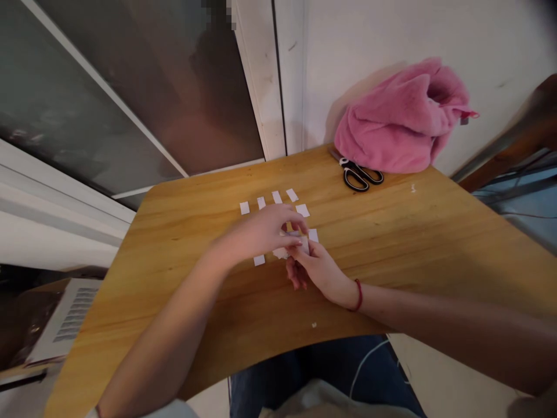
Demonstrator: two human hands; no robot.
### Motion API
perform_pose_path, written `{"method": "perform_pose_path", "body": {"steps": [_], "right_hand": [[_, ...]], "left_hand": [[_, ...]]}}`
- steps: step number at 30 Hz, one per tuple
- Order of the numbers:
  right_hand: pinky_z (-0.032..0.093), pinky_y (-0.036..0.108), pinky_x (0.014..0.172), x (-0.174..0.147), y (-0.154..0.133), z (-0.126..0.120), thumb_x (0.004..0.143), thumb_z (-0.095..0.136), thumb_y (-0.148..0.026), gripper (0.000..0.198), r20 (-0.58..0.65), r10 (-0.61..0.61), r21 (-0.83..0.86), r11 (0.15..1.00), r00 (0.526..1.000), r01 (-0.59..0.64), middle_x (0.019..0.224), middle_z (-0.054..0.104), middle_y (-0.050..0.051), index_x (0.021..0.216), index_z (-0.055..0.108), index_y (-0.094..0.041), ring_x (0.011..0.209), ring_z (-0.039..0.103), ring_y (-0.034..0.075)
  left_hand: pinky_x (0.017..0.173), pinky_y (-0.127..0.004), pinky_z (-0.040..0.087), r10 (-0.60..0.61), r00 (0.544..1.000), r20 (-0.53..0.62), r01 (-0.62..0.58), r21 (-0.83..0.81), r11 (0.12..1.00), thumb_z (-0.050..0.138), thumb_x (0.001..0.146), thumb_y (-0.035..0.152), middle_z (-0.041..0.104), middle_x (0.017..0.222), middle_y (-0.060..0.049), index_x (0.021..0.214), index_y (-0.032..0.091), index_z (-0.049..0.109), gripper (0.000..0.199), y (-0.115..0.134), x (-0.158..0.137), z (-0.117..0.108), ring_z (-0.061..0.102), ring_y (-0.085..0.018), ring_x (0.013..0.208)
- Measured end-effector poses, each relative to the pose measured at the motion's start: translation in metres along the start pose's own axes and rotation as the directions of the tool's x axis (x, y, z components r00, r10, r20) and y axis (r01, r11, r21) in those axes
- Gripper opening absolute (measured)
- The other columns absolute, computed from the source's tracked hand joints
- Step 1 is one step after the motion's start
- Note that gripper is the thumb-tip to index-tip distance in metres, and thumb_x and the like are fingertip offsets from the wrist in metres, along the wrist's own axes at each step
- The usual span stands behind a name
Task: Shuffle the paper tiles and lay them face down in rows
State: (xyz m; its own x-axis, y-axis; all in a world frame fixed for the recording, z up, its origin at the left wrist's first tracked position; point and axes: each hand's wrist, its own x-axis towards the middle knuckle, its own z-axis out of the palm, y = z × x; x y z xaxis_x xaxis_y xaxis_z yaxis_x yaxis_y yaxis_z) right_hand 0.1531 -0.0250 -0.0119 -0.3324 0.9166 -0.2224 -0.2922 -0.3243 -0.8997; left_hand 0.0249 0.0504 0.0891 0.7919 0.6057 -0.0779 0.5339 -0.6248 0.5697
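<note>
Several small white paper squares [277, 197] lie in rows on the wooden table [174, 232]. My left hand [265, 232] reaches over them with its fingers curled around a small pale object at the fingertips, which I cannot identify. My right hand [315, 267], with a red cord on its wrist, meets it from below and pinches a small white paper piece [304, 247] between thumb and fingers. Both hands touch at the middle of the paper rows. Some squares are hidden under the hands.
Black-handled scissors [359, 174] lie at the table's far edge beside a pink fluffy cloth [400, 122] against the white wall. A dark glass door [130, 87] stands at the far left. Tiny paper scraps [314, 325] lie near the front edge.
</note>
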Motion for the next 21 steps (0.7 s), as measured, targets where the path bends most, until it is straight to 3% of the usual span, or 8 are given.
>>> {"method": "perform_pose_path", "body": {"steps": [3, 7, 10, 12, 14, 21], "right_hand": [[0.032, 0.017, 0.030, 0.000, 0.001, -0.002, 0.083, 0.055, -0.053, 0.041, 0.022, -0.010, -0.013, 1.000, 1.000, 0.010, 0.053, 0.058, 0.000, 0.068, 0.046, -0.016, 0.037, 0.053, 0.009], [0.031, 0.017, 0.030, 0.000, -0.001, 0.000, 0.082, 0.058, -0.053, 0.038, 0.016, -0.006, 0.003, 1.000, 1.000, 0.005, 0.052, 0.058, -0.002, 0.078, 0.045, -0.017, 0.035, 0.052, 0.010], [0.030, 0.017, 0.029, 0.000, -0.002, 0.002, 0.082, 0.057, -0.055, 0.040, 0.027, 0.014, 0.016, 1.000, 1.000, -0.014, 0.052, 0.058, -0.003, 0.082, 0.044, -0.018, 0.035, 0.051, 0.010], [0.031, 0.016, 0.030, 0.000, -0.003, 0.003, 0.082, 0.057, -0.057, 0.042, 0.035, 0.020, 0.014, 1.000, 0.999, -0.020, 0.052, 0.058, -0.003, 0.082, 0.042, -0.018, 0.035, 0.051, 0.009], [0.031, 0.016, 0.030, -0.001, -0.003, 0.003, 0.081, 0.058, -0.057, 0.043, 0.032, 0.023, 0.002, 1.000, 0.999, -0.023, 0.052, 0.058, -0.003, 0.081, 0.041, -0.018, 0.035, 0.051, 0.009], [0.031, 0.017, 0.031, -0.001, -0.003, 0.002, 0.082, 0.057, -0.057, 0.043, 0.029, 0.006, -0.030, 1.000, 1.000, -0.005, 0.052, 0.058, -0.002, 0.081, 0.041, -0.018, 0.036, 0.051, 0.010]], "left_hand": [[0.073, -0.028, 0.043, 0.031, 0.999, 0.033, -0.033, 0.044, 0.998, 0.058, 0.082, 0.026, 0.063, 0.088, -0.001, 0.085, 0.021, 0.068, 0.012, -0.001, 0.001, 0.007, 0.056, -0.016, 0.084], [0.071, -0.026, 0.043, 0.007, 1.000, 0.010, -0.007, -0.052, 0.999, 0.059, 0.081, 0.026, 0.063, 0.083, 0.000, 0.077, 0.019, 0.064, 0.009, 0.002, 0.002, 0.002, 0.056, -0.014, 0.081], [0.068, -0.025, 0.043, -0.101, 0.987, -0.126, 0.083, -0.143, 0.986, 0.057, 0.083, 0.031, 0.065, 0.081, 0.000, 0.082, 0.019, 0.062, 0.013, -0.001, -0.002, -0.012, 0.057, -0.013, 0.075], [0.065, -0.025, 0.042, -0.200, 0.942, -0.268, 0.162, -0.158, 0.974, 0.056, 0.084, 0.033, 0.064, 0.077, 0.000, 0.084, 0.019, 0.062, 0.015, -0.013, -0.004, -0.021, 0.056, -0.013, 0.071], [0.063, -0.025, 0.040, -0.265, 0.902, -0.341, 0.226, -0.149, 0.963, 0.057, 0.083, 0.033, 0.063, 0.074, 0.001, 0.083, 0.019, 0.061, 0.015, -0.031, -0.005, -0.025, 0.055, -0.012, 0.068], [0.060, -0.025, 0.037, -0.317, 0.932, -0.179, 0.309, -0.071, 0.948, 0.060, 0.078, 0.032, 0.058, 0.069, 0.000, 0.074, 0.018, 0.060, 0.014, -0.094, 0.004, -0.003, 0.051, -0.013, 0.063]]}}
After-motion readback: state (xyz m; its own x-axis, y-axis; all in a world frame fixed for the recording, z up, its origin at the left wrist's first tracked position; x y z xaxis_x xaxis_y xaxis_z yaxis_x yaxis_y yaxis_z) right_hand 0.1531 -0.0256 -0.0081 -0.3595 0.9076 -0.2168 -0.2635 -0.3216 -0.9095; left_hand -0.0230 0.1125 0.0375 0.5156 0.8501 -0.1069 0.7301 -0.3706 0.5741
